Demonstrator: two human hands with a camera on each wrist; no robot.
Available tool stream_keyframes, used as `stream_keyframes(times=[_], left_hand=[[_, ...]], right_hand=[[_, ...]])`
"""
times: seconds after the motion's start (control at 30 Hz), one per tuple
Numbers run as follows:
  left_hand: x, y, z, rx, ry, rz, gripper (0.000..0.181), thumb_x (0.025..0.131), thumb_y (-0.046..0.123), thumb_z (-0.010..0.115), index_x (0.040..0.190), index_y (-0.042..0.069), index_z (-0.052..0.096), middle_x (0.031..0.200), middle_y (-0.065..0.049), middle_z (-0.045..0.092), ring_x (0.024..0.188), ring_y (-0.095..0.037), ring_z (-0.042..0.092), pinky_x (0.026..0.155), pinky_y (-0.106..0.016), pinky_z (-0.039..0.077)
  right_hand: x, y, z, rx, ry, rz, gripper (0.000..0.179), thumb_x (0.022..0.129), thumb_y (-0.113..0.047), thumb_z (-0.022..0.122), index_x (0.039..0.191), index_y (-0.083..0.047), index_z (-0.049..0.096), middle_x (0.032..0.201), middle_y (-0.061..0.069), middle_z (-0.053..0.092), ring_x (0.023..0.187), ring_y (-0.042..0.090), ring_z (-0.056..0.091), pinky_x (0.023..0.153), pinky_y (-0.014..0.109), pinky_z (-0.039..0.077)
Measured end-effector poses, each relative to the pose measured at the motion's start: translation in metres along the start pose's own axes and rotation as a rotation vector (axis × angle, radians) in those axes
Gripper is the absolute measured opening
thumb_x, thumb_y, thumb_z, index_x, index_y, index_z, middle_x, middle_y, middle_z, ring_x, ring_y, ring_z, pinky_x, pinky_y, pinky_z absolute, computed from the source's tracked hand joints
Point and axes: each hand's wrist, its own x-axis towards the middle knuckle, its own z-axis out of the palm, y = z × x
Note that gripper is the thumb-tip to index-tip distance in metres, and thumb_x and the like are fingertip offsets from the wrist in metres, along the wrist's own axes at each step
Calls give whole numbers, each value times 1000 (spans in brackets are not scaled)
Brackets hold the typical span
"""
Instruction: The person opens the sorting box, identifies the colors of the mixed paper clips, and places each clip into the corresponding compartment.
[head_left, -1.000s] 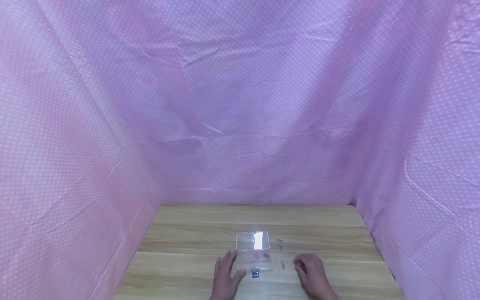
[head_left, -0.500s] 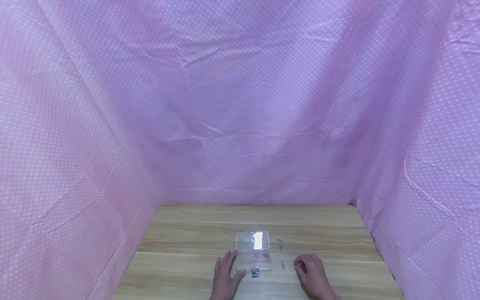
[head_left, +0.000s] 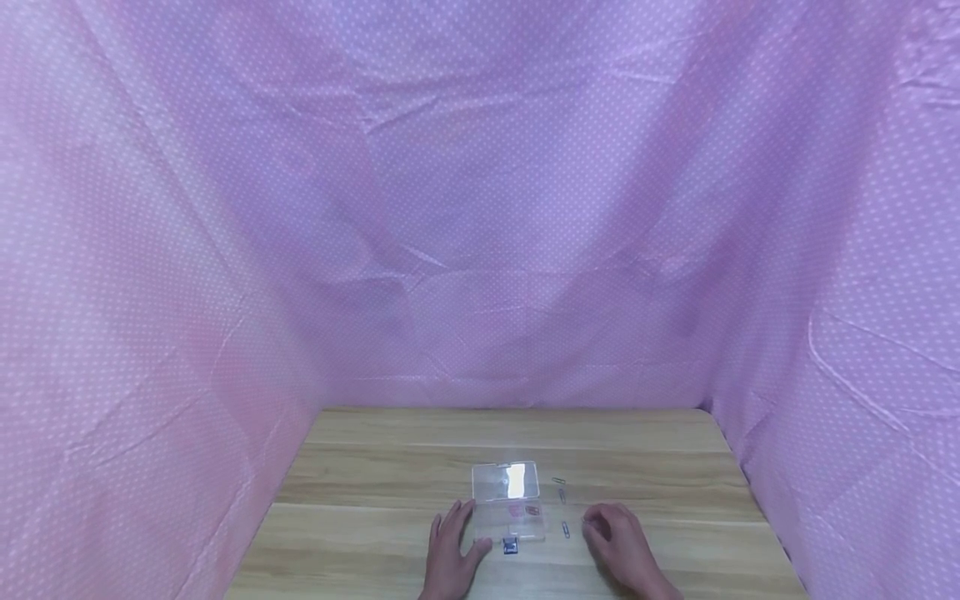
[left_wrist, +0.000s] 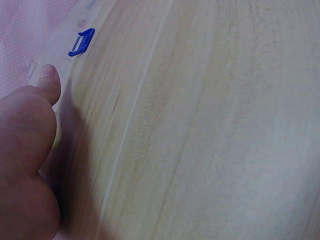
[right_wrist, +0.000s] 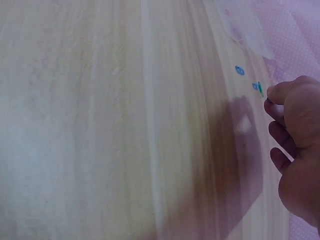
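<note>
A clear plastic box (head_left: 491, 523) lies on the table with its lid (head_left: 495, 482) folded back and its blue latch (head_left: 510, 546) at the front edge. My left hand (head_left: 448, 554) rests against the box's left side, fingers straight and thumb on the front edge. Pink clips (head_left: 515, 512) and reddish paper clips (head_left: 532, 511) lie inside at the right. To the box's right are a green paper clip (head_left: 558, 481), a blue paper clip (head_left: 562, 496) and a nearer blue paper clip (head_left: 566, 530). My right hand (head_left: 621, 542) pinches what looks like a paper clip, mostly hidden, between thumb and forefinger.
The wooden table (head_left: 360, 467) has pink dotted cloth (head_left: 480, 333) hanging behind it and along both sides. Bare wood shows behind the box and to the right of my right hand.
My right hand has shifted slightly left, closer to the near blue paper clip, its thumb and forefinger still together. The left hand, the box and the loose clips have not moved.
</note>
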Motion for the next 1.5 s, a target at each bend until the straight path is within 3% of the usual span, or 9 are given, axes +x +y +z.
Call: stream_keyframes(times=[0.27, 0.53, 0.7, 0.9, 0.97, 1.13, 1.5], left_hand=[[0, -1, 1, -11, 23, 45, 67, 87, 47, 78, 147, 26, 56, 157, -11, 54, 152, -45, 38, 128, -65, 16], [-1, -2, 0, 1, 14, 51, 67, 89, 48, 77, 148, 28, 54, 159, -11, 51, 154, -43, 33, 128, -66, 18], [0, 0, -2, 4, 12, 41, 68, 88, 48, 78, 149, 28, 54, 155, -7, 54, 151, -38, 36, 127, -67, 25], [0, 0, -3, 47, 21, 51, 68, 87, 47, 79, 149, 30, 53, 145, 6, 58, 139, -21, 44, 121, -54, 40], [1, 1, -2, 51, 33, 63, 69, 87, 45, 80, 148, 29, 54, 144, 6, 59, 137, -21, 46, 121, -52, 38], [2, 1, -1, 19, 50, 74, 69, 85, 39, 83, 147, 25, 56, 146, -2, 61, 143, -34, 47, 129, -60, 18], [1, 2, -3, 16, 25, 50, 69, 87, 42, 81, 148, 26, 55, 150, -6, 59, 148, -38, 43, 131, -61, 17]], right_hand=[[-1, -9, 2, 49, -1, -42, 16, 86, -15, 81, 96, -27, 75, 93, -19, 69, 94, 1, 60, 86, 25, 57], [-1, -14, 6, 53, -14, -50, 18, 86, -14, 81, 97, -27, 74, 94, -19, 70, 96, 2, 62, 91, 28, 59], [-1, -17, 7, 62, -32, -55, 18, 86, -15, 81, 97, -27, 74, 92, -22, 67, 95, 0, 60, 90, 25, 60], [1, -27, 8, 60, -52, -91, 12, 89, -16, 79, 98, -24, 75, 94, -19, 71, 97, 2, 63, 93, 29, 60], [2, -30, 9, 52, -44, -113, 13, 88, -15, 79, 98, -23, 75, 95, -19, 72, 98, 3, 64, 96, 33, 59], [4, -37, 11, 33, -53, -148, 15, 89, -14, 77, 100, -23, 74, 96, -19, 71, 99, 4, 64, 96, 36, 60], [7, -58, 18, 67, -80, -200, 14, 89, -10, 75, 102, -16, 75, 97, -10, 73, 97, 9, 64, 91, 33, 61]])
